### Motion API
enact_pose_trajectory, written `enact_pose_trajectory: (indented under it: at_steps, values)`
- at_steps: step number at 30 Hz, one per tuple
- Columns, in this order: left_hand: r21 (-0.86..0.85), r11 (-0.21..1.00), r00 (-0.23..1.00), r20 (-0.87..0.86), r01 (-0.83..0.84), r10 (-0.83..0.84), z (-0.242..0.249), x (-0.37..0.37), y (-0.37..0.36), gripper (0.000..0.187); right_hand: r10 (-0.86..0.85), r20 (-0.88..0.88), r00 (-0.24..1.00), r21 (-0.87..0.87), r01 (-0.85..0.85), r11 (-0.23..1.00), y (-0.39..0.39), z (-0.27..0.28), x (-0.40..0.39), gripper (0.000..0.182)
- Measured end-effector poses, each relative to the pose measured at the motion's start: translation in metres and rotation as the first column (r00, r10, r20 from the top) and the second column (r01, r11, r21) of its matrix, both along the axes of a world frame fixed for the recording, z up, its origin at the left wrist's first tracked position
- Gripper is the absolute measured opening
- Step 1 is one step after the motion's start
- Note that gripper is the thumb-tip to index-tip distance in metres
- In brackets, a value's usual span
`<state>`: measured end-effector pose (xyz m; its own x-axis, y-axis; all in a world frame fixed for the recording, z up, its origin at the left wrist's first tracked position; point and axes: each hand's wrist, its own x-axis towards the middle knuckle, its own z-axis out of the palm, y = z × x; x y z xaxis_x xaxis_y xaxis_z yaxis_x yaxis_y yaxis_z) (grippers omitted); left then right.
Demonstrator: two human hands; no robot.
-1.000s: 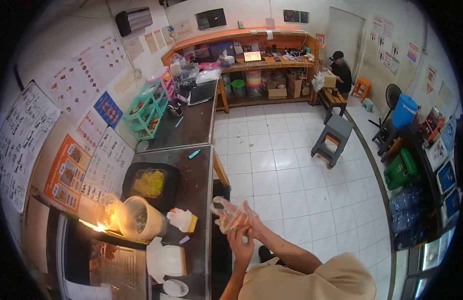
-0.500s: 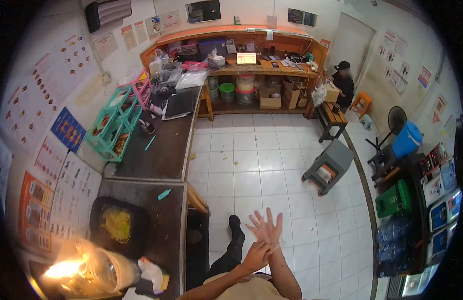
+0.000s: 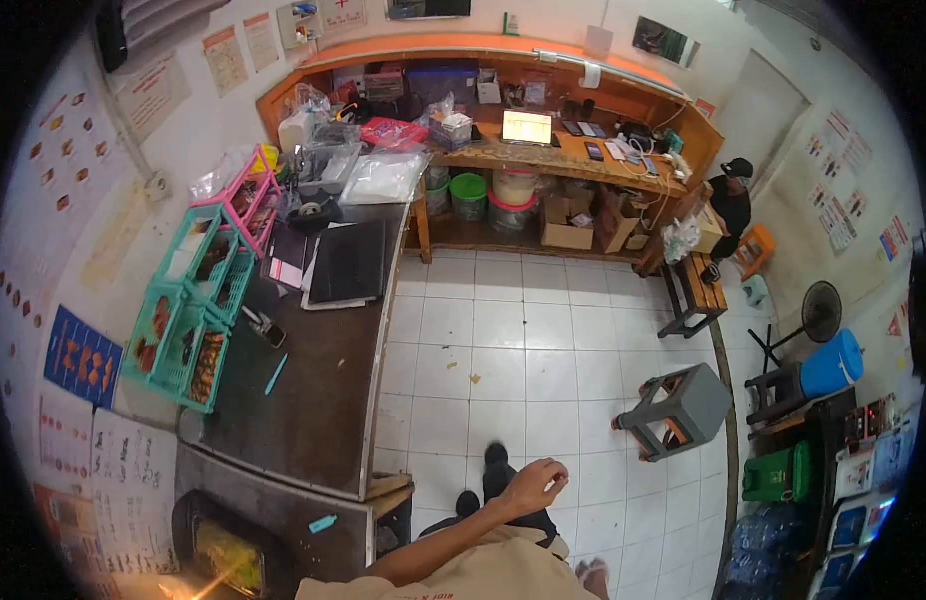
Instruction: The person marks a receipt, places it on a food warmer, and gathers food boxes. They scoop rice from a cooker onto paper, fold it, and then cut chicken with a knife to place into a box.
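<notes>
My left hand [image 3: 535, 486] reaches across in front of my body, over my dark trouser leg. Its bare fingers are loosely curled and apart, with nothing visible between them. My right hand [image 3: 592, 576] is low by my right side, at the hem of my beige shirt [image 3: 483, 570]. Only part of it shows, pale as if in the clear glove, and its fingers are mostly hidden. At lower left, a black tray [image 3: 190, 535] with yellowish food [image 3: 226, 558] rests on the dark counter [image 3: 328, 560].
Teal baskets [image 3: 178, 310] of packets stand along the left counter, near a teal pen [image 3: 276, 374] and black folder [image 3: 348, 262]. A grey stool [image 3: 678, 412] is on the tiled floor at right. Beyond it, a seated person [image 3: 731, 205] is beside a wooden bench [image 3: 695, 295].
My left hand has let go of the clear glove on my right hand. My right hand has dropped from mid-view to the bottom edge. The camera view has shifted, lowering the room's contents.
</notes>
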<state>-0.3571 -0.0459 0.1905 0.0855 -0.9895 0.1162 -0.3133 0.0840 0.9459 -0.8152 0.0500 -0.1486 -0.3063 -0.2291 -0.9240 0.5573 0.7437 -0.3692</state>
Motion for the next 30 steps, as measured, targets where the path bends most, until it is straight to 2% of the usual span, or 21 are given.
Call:
enact_pose_trajectory:
  at_steps: [3, 7, 9, 11, 12, 13, 14, 15, 16, 17, 19, 21, 24, 25, 26, 28, 30]
  values:
    - [0.124, 0.99, 0.996, -0.047, -0.073, 0.079, -0.038, 0.067, -0.049, 0.015, 0.081, -0.011, 0.997, 0.122, -0.079, 0.989, -0.029, 0.02, 0.076, 0.028]
    - [0.264, 0.932, 0.967, 0.006, -0.247, 0.254, -0.08, 0.176, -0.123, 0.015, 0.209, 0.047, 0.977, 0.069, -0.212, 0.975, -0.146, 0.029, 0.173, 0.018]
    - [0.282, 0.898, 0.94, 0.056, -0.339, 0.337, -0.081, 0.229, -0.158, 0.014, 0.285, 0.067, 0.956, -0.044, -0.283, 0.958, -0.232, 0.029, 0.209, 0.016]
    - [0.254, 0.867, 0.903, 0.099, -0.429, 0.418, -0.074, 0.282, -0.197, 0.013, 0.379, 0.052, 0.924, -0.248, -0.356, 0.901, -0.333, 0.023, 0.241, 0.018]
    - [0.234, 0.842, 0.873, 0.082, -0.487, 0.482, -0.066, 0.303, -0.213, 0.013, 0.452, 0.021, 0.892, -0.39, -0.409, 0.825, -0.396, 0.022, 0.257, 0.019]
    - [0.216, 0.811, 0.837, 0.063, -0.543, 0.543, -0.056, 0.323, -0.229, 0.013, 0.66, -0.025, 0.751, -0.408, -0.61, 0.679, -0.464, 0.072, 0.301, 0.017]
    - [0.196, 0.777, 0.797, 0.042, -0.599, 0.603, -0.047, 0.343, -0.243, 0.013, 0.39, 0.002, 0.921, -0.335, -0.367, 0.868, -0.514, 0.137, 0.376, 0.019]
    - [0.267, 0.741, 0.776, 0.043, -0.617, 0.63, -0.042, 0.362, -0.255, 0.012, 0.515, -0.068, 0.855, -0.357, -0.503, 0.787, -0.575, 0.105, 0.383, 0.023]
    - [0.28, 0.726, 0.763, 0.042, -0.628, 0.645, -0.047, 0.377, -0.265, 0.013, 0.802, -0.208, 0.56, -0.551, -0.745, 0.377, -0.645, 0.034, 0.361, 0.026]
    - [0.292, 0.712, 0.752, 0.041, -0.639, 0.658, -0.057, 0.394, -0.275, 0.014, 0.764, -0.188, 0.618, -0.542, -0.714, 0.444, -0.679, 0.068, 0.404, 0.026]
    - [0.314, 0.693, 0.736, 0.029, -0.649, 0.676, -0.072, 0.425, -0.295, 0.016, 0.669, -0.153, 0.727, -0.526, -0.633, 0.568, -0.746, 0.157, 0.504, 0.037]
    - [0.341, 0.689, 0.734, 0.002, -0.639, 0.679, -0.082, 0.453, -0.312, 0.017, 0.666, -0.218, 0.714, -0.55, -0.653, 0.52, -0.773, 0.212, 0.584, 0.04]
    - [0.308, 0.717, 0.746, -0.034, -0.625, 0.665, -0.072, 0.508, -0.345, 0.013, 0.671, -0.19, 0.717, -0.472, -0.666, 0.577, -0.793, 0.218, 0.658, 0.035]
    - [0.288, 0.709, 0.735, -0.024, -0.644, 0.677, -0.066, 0.527, -0.358, 0.013, 0.706, -0.139, 0.694, -0.512, -0.661, 0.549, -0.79, 0.207, 0.67, 0.034]
    - [0.297, 0.704, 0.717, -0.083, -0.645, 0.692, -0.074, 0.547, -0.37, 0.013, 0.741, -0.091, 0.665, -0.555, -0.652, 0.516, -0.786, 0.197, 0.683, 0.033]
    - [0.294, 0.676, 0.701, -0.027, -0.676, 0.713, -0.058, 0.587, -0.395, 0.015, 0.728, 0.259, 0.634, -0.539, -0.531, 0.654, -0.792, 0.124, 0.675, 0.03]
    - [0.308, 0.668, 0.697, -0.021, -0.678, 0.717, -0.05, 0.616, -0.421, 0.016, 0.708, 0.142, 0.692, -0.369, -0.626, 0.687, -0.772, 0.107, 0.673, 0.024]
